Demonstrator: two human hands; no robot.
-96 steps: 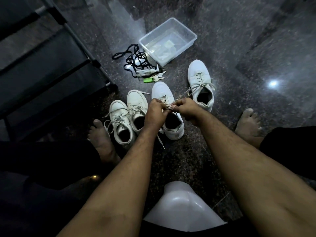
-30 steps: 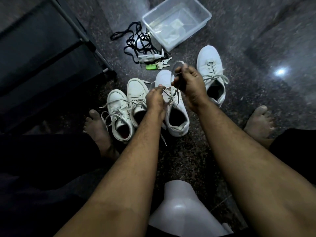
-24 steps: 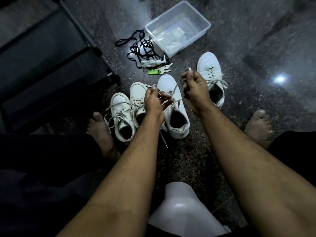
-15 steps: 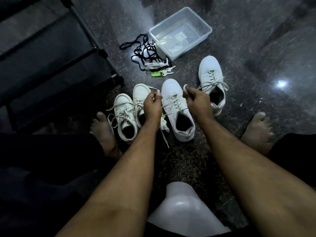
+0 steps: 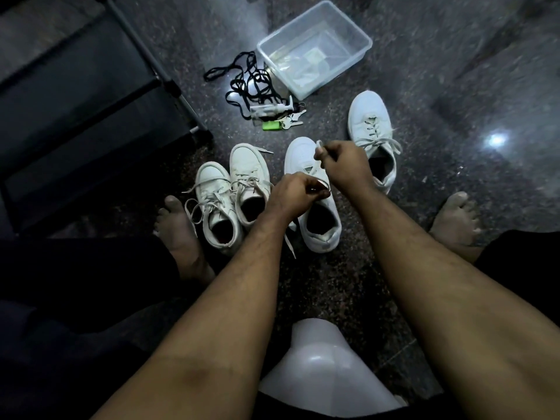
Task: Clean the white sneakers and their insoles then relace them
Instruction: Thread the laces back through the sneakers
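Since half a second ago the right hand [image 5: 344, 160] has lifted the lace [image 5: 318, 147] — pinched — while the left hand [image 5: 292, 192] grips lace lower on the sneaker [image 5: 324, 234].

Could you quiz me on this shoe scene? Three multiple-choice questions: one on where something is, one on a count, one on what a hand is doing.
1. The clear tub lies:
A. beyond the shoes
B. between the feet
C. on the rack

2. White sneakers on the floor:
A. two
B. four
C. six

3. The right hand:
A. lies flat
B. pinches a white lace
C. holds keys

Answers: 1 A, it sits past the black cords. 2 B, four show. 3 B, the lace end sticks out above its fingers.
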